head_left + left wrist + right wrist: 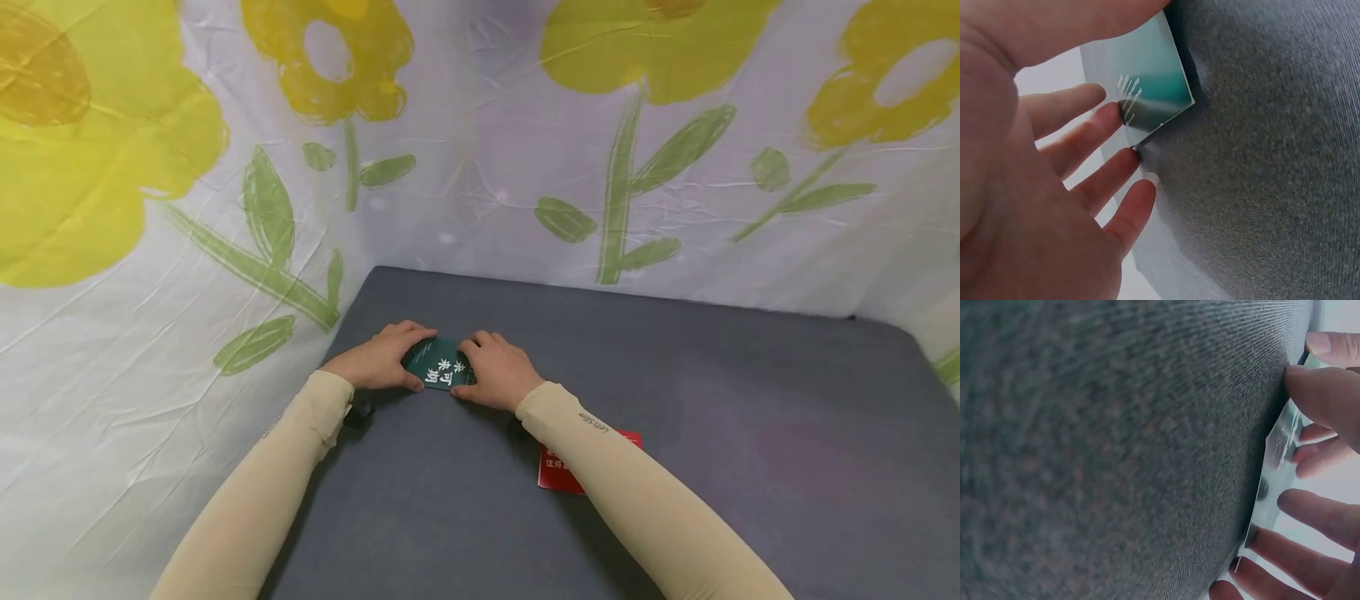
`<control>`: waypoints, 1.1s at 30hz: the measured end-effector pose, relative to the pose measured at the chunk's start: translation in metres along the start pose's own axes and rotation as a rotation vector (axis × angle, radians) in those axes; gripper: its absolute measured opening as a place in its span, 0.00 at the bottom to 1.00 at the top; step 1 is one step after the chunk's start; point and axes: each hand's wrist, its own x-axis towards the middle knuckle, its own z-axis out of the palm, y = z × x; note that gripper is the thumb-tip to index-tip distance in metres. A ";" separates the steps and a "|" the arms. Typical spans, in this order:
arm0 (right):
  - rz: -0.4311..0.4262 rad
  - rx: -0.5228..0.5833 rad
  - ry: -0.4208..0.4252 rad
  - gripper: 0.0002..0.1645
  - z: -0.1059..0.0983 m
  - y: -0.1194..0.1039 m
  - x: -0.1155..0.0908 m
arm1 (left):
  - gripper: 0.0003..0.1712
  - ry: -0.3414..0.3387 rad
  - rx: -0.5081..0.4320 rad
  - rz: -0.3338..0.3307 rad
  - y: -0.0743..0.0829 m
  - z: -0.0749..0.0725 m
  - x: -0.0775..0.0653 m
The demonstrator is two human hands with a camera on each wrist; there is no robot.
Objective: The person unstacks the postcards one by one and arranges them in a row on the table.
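A dark green card [441, 367] with white characters lies at the left part of the grey surface, between both hands. My left hand [377, 358] holds its left end, thumb at the near edge and fingers toward the far edge. From the other side my right hand [501, 372] grips the right end, its thumb at the near corner. In the left wrist view, fingertips meet the edge of the glossy card [1154, 75]. The right wrist view shows the card [1270, 487] almost edge-on, close to the cloth. A red card [558, 473] lies partly hidden beneath my right forearm.
The grey cloth-covered surface [720, 433] stretches to the right. Behind it and at the left hangs a pale sheet [480, 225] printed with yellow flowers. A small black object [360, 413] shows beneath my left wrist.
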 end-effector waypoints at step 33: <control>0.150 0.217 -0.008 0.54 -0.046 0.062 -0.115 | 0.64 0.100 0.123 -0.074 0.039 0.010 0.000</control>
